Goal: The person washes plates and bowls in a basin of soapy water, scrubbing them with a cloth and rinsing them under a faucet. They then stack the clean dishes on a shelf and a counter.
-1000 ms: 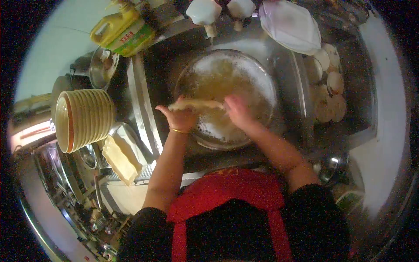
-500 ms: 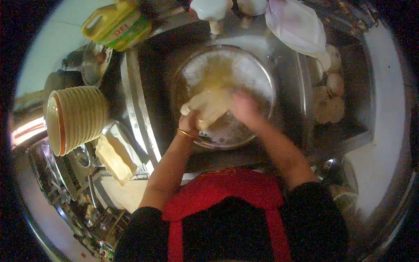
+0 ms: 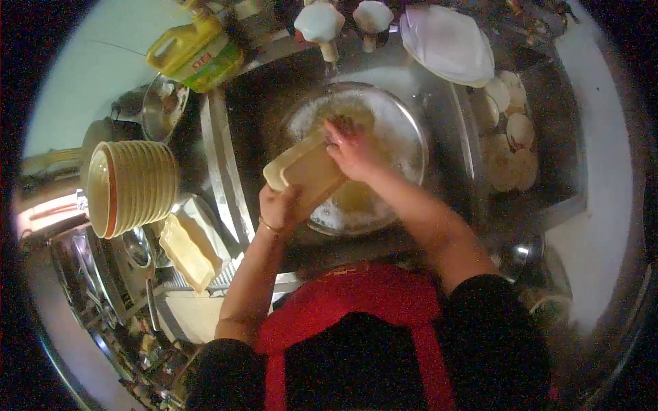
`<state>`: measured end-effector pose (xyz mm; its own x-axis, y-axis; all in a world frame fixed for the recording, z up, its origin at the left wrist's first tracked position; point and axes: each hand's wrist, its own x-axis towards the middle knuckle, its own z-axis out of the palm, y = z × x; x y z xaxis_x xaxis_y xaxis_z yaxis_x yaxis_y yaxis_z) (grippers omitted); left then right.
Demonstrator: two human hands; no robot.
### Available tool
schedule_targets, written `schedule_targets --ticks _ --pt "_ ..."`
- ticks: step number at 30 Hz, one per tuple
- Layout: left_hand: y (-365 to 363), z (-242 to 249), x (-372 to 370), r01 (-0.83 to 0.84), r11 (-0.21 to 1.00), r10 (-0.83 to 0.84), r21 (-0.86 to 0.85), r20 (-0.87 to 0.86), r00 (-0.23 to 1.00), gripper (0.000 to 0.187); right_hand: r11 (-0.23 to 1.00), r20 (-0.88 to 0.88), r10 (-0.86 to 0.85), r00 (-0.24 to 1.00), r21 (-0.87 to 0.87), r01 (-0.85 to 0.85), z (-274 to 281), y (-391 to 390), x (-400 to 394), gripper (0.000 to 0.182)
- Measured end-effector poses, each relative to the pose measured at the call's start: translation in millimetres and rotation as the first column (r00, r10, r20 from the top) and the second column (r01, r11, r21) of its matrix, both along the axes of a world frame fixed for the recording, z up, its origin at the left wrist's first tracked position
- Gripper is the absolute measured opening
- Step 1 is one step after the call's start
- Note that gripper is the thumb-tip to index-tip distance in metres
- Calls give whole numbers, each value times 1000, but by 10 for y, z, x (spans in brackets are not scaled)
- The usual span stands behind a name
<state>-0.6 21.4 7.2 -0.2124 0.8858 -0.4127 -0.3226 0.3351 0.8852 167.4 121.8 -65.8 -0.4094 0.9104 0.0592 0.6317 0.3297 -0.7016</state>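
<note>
A cream rectangular dish (image 3: 312, 171) is tilted over a round metal basin (image 3: 424, 147) of foamy water. My left hand (image 3: 277, 205) is closed around its near left end, a thin bracelet at the wrist. At the upper right end of the dish, my right hand (image 3: 356, 151) has its fingers over the edge; part of them is blurred. The basin stands in a metal sink (image 3: 253, 103), with white suds (image 3: 394, 116) and yellowish water in it. Two tap handles (image 3: 319, 24) are just beyond the basin.
To the left lie a stack of ribbed cream bowls (image 3: 140, 185) and another cream dish (image 3: 188, 253). A yellow detergent jug (image 3: 199, 58) stands at the back left. White plates (image 3: 449, 44) rest at the back right. Several round dishes (image 3: 510, 168) sit in the right basin.
The dish has come left and up, turning so its long side shows more clearly. My left hand has shifted left with it. My right hand has moved left onto its upper end.
</note>
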Motion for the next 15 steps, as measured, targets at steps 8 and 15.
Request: schedule_targets --ticks 8,15 --pt "-256 337 -155 38 970 -27 -241 49 998 42 567 -622 -349 701 -735 -370 428 -224 488 43" --pt "-738 331 -247 -235 972 140 20 750 646 39 927 -160 266 950 -227 -298 1215 -962 -9 32"
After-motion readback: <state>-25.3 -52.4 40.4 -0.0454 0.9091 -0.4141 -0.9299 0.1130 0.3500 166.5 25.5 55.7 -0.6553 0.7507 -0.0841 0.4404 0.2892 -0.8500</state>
